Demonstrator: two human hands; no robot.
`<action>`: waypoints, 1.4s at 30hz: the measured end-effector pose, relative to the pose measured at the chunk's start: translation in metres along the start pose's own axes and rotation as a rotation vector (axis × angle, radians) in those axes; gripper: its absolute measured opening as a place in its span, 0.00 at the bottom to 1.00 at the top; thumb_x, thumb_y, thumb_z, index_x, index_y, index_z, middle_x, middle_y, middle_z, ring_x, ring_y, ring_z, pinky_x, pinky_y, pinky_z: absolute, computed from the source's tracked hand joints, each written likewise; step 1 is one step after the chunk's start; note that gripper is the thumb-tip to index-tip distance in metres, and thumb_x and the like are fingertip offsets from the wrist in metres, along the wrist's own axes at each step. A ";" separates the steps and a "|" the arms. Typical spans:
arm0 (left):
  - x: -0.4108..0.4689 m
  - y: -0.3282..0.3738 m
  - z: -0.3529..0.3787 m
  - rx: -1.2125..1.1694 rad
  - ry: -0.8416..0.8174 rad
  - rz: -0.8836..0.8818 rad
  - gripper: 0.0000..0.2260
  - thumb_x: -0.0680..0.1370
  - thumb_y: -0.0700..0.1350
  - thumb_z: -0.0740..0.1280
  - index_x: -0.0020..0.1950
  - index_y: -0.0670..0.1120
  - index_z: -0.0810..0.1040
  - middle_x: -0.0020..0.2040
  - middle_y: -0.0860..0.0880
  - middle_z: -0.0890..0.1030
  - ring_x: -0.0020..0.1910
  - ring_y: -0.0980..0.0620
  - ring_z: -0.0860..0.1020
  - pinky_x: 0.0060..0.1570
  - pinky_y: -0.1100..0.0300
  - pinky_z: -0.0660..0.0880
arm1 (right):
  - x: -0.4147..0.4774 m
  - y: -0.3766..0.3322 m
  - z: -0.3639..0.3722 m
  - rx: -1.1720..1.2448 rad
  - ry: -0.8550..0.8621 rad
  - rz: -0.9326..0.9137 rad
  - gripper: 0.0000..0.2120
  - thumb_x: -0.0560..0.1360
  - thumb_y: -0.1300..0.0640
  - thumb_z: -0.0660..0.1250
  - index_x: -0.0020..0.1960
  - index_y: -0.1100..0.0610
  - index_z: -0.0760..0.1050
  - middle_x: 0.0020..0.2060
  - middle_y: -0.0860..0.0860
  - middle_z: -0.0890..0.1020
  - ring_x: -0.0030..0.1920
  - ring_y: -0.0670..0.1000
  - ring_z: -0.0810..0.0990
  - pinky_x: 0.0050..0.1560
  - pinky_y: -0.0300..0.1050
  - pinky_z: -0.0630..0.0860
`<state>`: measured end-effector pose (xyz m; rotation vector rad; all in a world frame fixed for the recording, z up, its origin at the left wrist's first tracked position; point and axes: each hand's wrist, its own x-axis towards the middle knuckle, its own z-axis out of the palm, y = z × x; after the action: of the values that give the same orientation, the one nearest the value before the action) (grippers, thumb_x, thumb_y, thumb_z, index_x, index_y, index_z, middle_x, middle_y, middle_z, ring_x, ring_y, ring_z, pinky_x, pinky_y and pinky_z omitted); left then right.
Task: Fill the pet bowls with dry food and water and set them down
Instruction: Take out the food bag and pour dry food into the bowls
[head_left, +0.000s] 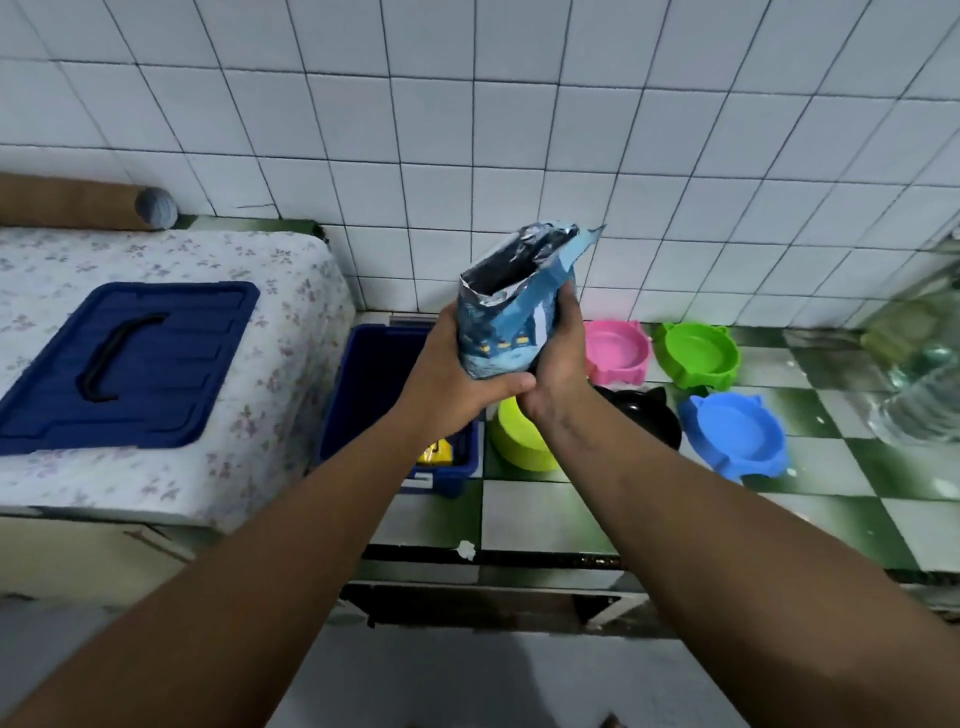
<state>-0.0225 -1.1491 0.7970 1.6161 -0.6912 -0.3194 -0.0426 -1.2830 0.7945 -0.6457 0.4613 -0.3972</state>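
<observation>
A bag (511, 332) is gripped by both hands at frame centre. The left hand (447, 376) is wrapped round its lower left side, with the thumb laid under its base. The right hand (558, 358) is curled along its right side. The bag is held upright above the tabletop (545, 514), its torn top open and its silver lining shown.

Beneath the hands, a yellow bowl (519, 441) and a black bowl (649, 413) are partly hidden. To the right, a pink bowl (618, 351) and a green bowl (696, 353) are set side by side near the wall (519, 130), with a blue bowl (732, 434) in front of them. Left of the hands stands a blue bin (358, 384). Further left, a blue lid (124, 364) lies on a floral cloth (291, 332).

The tabletop is tiled in green and white checks and is chipped at its front edge. The wall is covered in white square tiles with dark grout. The print on the bag is too blurred to be read.
</observation>
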 end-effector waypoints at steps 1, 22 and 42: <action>0.006 0.000 0.012 -0.006 0.015 -0.016 0.42 0.63 0.42 0.86 0.72 0.44 0.69 0.66 0.49 0.81 0.65 0.52 0.81 0.65 0.52 0.78 | -0.004 -0.012 -0.009 -0.023 -0.018 -0.010 0.37 0.68 0.35 0.73 0.67 0.59 0.77 0.63 0.63 0.80 0.63 0.67 0.79 0.66 0.69 0.72; 0.080 -0.014 0.241 -0.431 -0.030 -0.171 0.24 0.75 0.34 0.74 0.70 0.42 0.75 0.64 0.38 0.82 0.64 0.36 0.80 0.65 0.37 0.76 | 0.011 -0.253 -0.170 -1.047 -0.258 -0.395 0.50 0.58 0.41 0.80 0.72 0.51 0.59 0.61 0.53 0.75 0.58 0.47 0.81 0.57 0.43 0.80; 0.154 -0.075 0.315 -0.502 -0.122 -0.409 0.32 0.73 0.44 0.79 0.73 0.51 0.69 0.64 0.50 0.83 0.66 0.51 0.80 0.69 0.49 0.74 | 0.108 -0.289 -0.184 -0.982 0.073 -0.382 0.25 0.62 0.49 0.83 0.52 0.62 0.80 0.44 0.56 0.87 0.44 0.56 0.87 0.49 0.56 0.84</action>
<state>-0.0651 -1.4909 0.6975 1.2475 -0.3247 -0.8267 -0.1093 -1.6345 0.8223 -1.6915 0.5990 -0.5508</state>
